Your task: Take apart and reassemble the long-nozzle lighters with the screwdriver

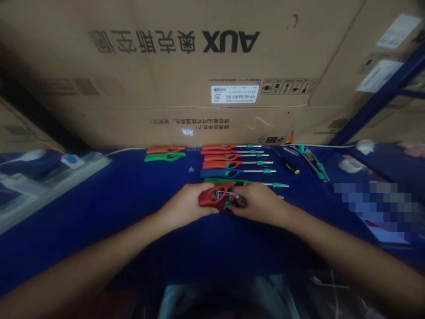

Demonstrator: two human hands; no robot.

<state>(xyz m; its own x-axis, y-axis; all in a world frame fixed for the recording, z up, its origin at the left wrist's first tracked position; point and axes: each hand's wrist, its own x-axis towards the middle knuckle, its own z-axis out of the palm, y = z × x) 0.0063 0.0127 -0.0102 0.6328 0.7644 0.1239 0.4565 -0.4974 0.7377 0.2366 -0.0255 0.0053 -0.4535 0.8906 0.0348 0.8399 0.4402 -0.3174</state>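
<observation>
My left hand [191, 201] is closed round the left end of a red lighter casing [212, 198], low over the blue table. Its trigger opening faces away from me. At the casing's right side, my right hand [259, 201] has its fingers closed on a small part with pale wires [236, 196]. A teal piece [227, 204] shows between the hands; the fingers hide how these parts join. Just behind, a green lighter [249, 182] with a metal tube is partly covered. Beyond it lie a blue lighter [221, 173] and several orange-red lighters [217, 165], tubes pointing right.
An orange casing [162, 150] and a green casing [165, 157] lie back left. A screwdriver [290, 165] and several loose metal tubes [312, 163] are at the back right. A large cardboard box [133, 93] walls off the back. Power strips [63, 190] line the left.
</observation>
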